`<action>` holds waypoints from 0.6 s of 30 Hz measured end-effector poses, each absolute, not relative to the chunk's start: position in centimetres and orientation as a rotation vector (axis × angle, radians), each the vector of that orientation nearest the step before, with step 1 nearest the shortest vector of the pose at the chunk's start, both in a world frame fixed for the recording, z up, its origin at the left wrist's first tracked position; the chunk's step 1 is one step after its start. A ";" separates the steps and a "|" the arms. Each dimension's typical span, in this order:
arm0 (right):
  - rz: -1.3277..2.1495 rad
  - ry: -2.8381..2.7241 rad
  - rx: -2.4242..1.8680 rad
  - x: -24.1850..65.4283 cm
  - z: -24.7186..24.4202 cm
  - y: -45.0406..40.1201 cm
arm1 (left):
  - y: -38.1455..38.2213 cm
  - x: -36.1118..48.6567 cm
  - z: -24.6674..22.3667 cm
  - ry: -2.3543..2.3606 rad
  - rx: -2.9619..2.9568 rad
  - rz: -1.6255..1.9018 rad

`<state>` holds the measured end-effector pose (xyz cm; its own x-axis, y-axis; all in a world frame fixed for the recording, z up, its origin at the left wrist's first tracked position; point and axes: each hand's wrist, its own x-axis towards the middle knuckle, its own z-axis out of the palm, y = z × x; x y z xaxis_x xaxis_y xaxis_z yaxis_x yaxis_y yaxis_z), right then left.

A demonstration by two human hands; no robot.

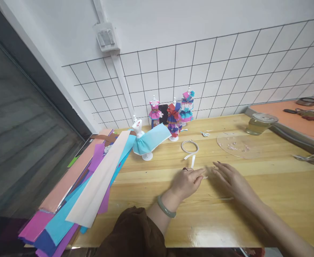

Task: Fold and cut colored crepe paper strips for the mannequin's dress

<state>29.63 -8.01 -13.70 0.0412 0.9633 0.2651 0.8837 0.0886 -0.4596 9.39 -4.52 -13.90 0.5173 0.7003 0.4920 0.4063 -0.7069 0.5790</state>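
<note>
My left hand [187, 182], with a bangle on its wrist, is low over the wooden table. Its index finger points right and the other fingers curl in; whatever they grip is hidden. A white strip [193, 161] lies just beyond its knuckles, and a small white scrap [205, 177] is by the fingertip. My right hand [230, 180] hovers close by, fingers stretched and slightly blurred, nothing visible in them. Past the hands lies a roll of white tape [190, 147]. A small white dress form [137, 127] wears a light blue paper skirt [151, 140], one end sticking out sideways.
Crepe paper sheets [98, 178] are piled at the left. Several dressed mini forms [174, 119] stand by the wall, near a dark phone [163, 114]. Rightward are a clear dish of beads [236, 145], a lidded glass cup [261, 123] and an orange surface [301, 117].
</note>
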 end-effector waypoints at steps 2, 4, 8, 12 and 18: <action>0.619 -1.787 -1.605 28.1 -13.1 -8.2 | -4.6 9.3 -13.7 0.897 2.306 1.020; 0.866 -1.717 -1.489 26.9 -12.6 -8.4 | -4.7 9.2 -13.5 0.898 2.236 1.005; 0.883 -1.584 -1.527 25.7 -12.2 -8.6 | -4.6 9.1 -13.3 0.899 2.102 1.006; 0.795 -1.611 -1.555 26.3 -12.3 -8.5 | -4.5 9.2 -13.2 0.836 2.080 1.036; 0.601 -1.414 -1.679 29.2 -12.1 -8.0 | -3.7 9.4 -13.9 0.872 1.867 1.245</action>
